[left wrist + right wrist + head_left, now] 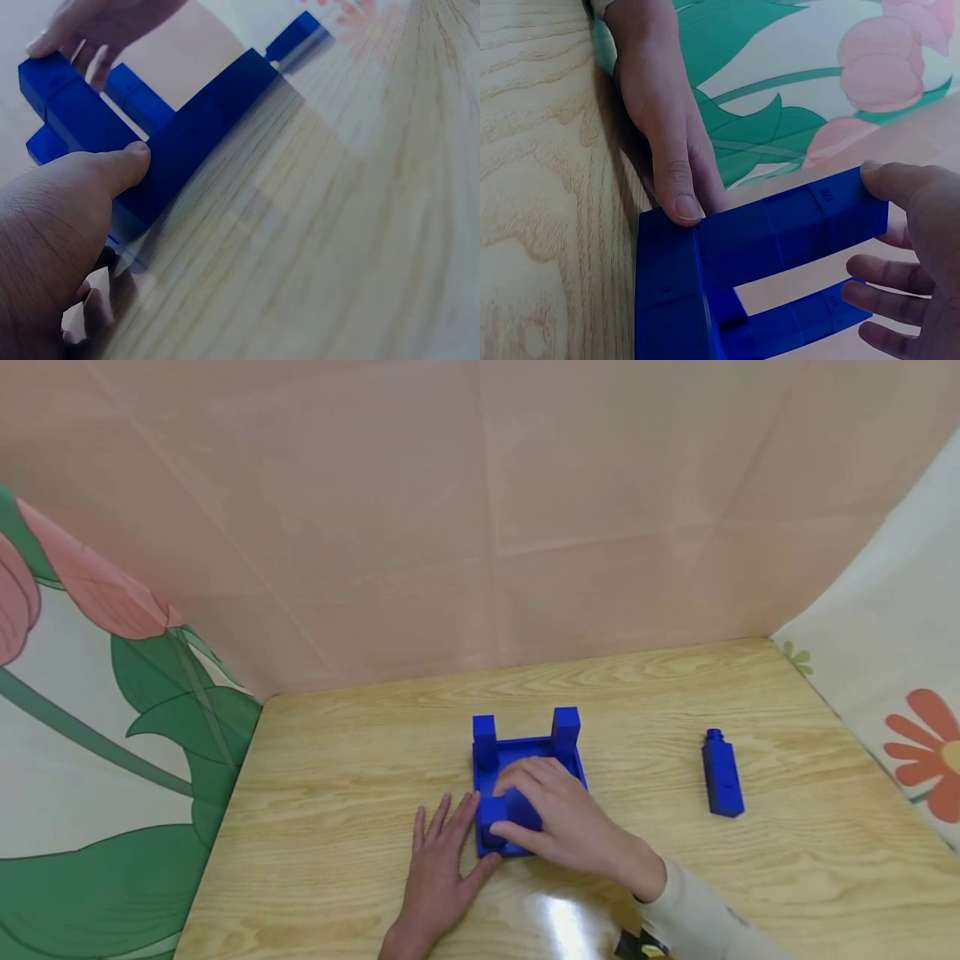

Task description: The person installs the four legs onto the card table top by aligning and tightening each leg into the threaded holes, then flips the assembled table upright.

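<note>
An upturned blue toy tabletop (528, 747) lies on the wooden table, its raised rim upward. Two square blue legs, the back left leg (484, 739) and the back right leg (567, 727), stand upright at its far corners. At the near left corner my right hand (573, 818) pinches the upper end of a third leg (795, 221) between thumb and fingers. My left hand (438, 885) rests beside that corner with fingers straight and spread, its thumb (124, 166) touching the tabletop's outer wall. The right hand hides the near right corner in the head view.
A loose blue leg (723, 777) with a narrow threaded end lies on the wooden table (345, 777) to the right. Behind stands a pinkish cloth (480, 527); flowered cloths hang at left and right. A dark strapped object (637, 945) is by my right sleeve.
</note>
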